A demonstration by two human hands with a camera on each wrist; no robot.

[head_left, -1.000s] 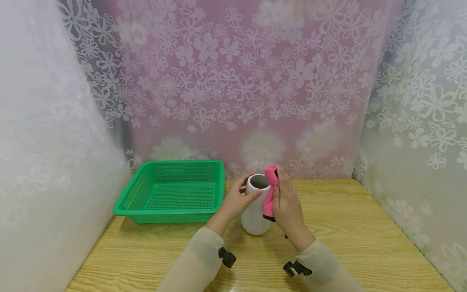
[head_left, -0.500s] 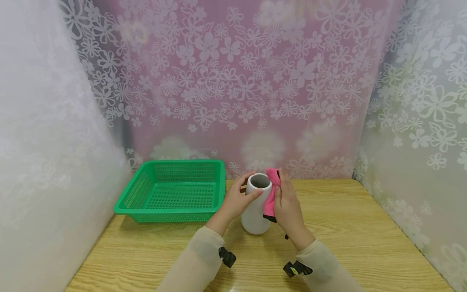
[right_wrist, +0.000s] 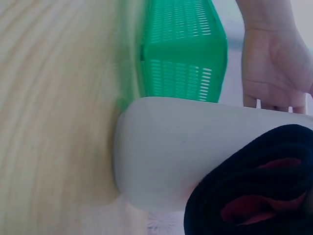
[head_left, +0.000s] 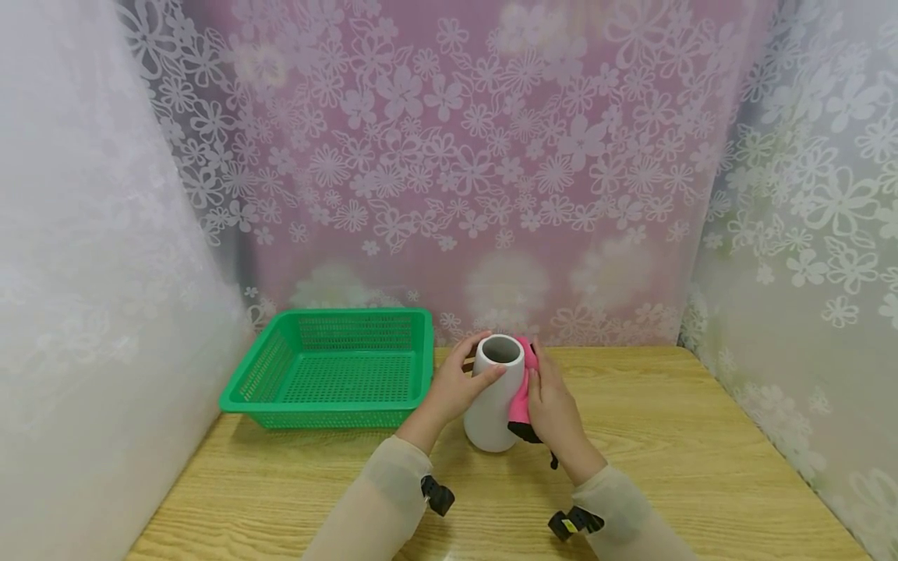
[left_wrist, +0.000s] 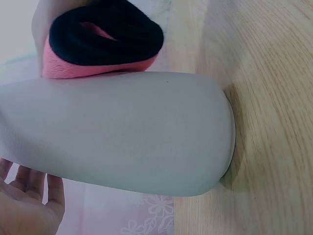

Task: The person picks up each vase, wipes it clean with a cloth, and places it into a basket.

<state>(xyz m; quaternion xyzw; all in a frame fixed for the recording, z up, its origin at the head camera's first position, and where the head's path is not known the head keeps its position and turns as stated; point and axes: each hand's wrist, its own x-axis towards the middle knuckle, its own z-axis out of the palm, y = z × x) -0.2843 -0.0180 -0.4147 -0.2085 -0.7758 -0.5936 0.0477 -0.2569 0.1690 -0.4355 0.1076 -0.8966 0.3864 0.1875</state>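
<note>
A white vase (head_left: 491, 409) stands upright on the wooden table, its round mouth facing up. My left hand (head_left: 452, 388) grips its upper left side, thumb across the near side and fingers around the far side. On the vase's right, my right hand (head_left: 560, 411) holds a folded pink cloth (head_left: 520, 408) with black edging against the wall. From the left wrist, the cloth's rolled black edge (left_wrist: 146, 41) lies along the vase (left_wrist: 127, 132). In the right wrist view the same cloth (right_wrist: 210, 196) covers part of the vase (right_wrist: 156, 152); the right fingers are hidden there.
An open green plastic basket (head_left: 326, 407) with slotted sides sits left of the vase, close to the left forearm. Behind the wooden table (head_left: 673, 460) hangs a pink floral curtain (head_left: 449, 156); pale sheets flank both sides.
My right hand and the pink cloth have slid a little downward along the vase's right side, so the cloth's top is now near the rim. The left hand keeps its hold on the vase.
</note>
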